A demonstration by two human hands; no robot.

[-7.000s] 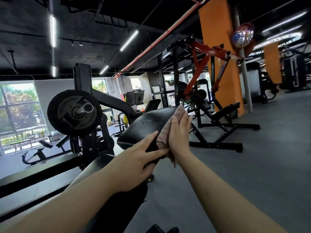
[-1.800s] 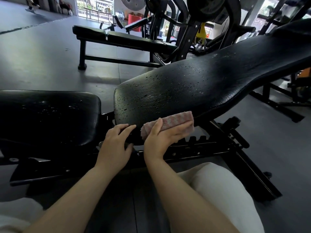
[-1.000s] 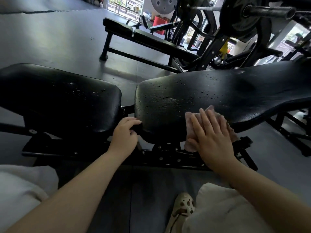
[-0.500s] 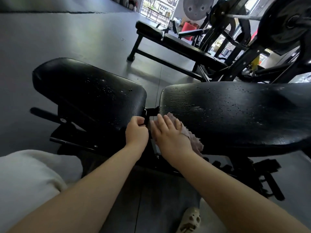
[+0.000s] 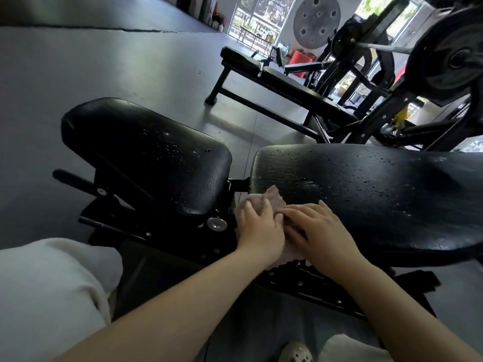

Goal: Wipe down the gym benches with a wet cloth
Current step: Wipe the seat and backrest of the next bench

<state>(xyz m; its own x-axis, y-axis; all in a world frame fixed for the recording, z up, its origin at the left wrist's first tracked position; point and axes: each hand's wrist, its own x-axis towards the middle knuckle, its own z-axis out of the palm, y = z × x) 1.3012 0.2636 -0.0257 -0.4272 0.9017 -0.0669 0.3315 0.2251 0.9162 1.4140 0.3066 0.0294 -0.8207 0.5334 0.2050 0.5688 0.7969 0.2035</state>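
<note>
Two hands meet on the pink cloth (image 5: 271, 202) at the near left corner of the long back pad (image 5: 379, 194). That pad runs with its long axis from the middle of the scene out past the right edge, its rounded end pointing left toward the shorter seat pad (image 5: 146, 152); a narrow gap with a black bracket separates the two. The seat pad's long axis runs from far left to near right. Both pads are black and speckled with water droplets.

The cloth is bunched, draped over the near edge of the back pad's left end, one corner peaking upward toward the far side and a ragged lower edge hanging below the pad between the wrists. The left hand (image 5: 261, 228) lies on the cloth's left part, fingers bent over it and close together; whether they actually pinch the fabric cannot be told. The right hand (image 5: 321, 228) lies flat just beside it, fingers straight and lightly spread, pointing left, pressing on the cloth's right part and the pad's edge. The two hands touch or nearly touch at the fingertips.

Below the pads, the black bench frame (image 5: 300, 280) shows a notched rail and a round silver knob (image 5: 217, 223). White-trousered knees sit near left and near right, with a pale perforated shoe (image 5: 296, 352) at the bottom. A flat bench (image 5: 282, 82) and a weight plate (image 5: 449, 48) stand farther off on the grey floor (image 5: 104, 61).
</note>
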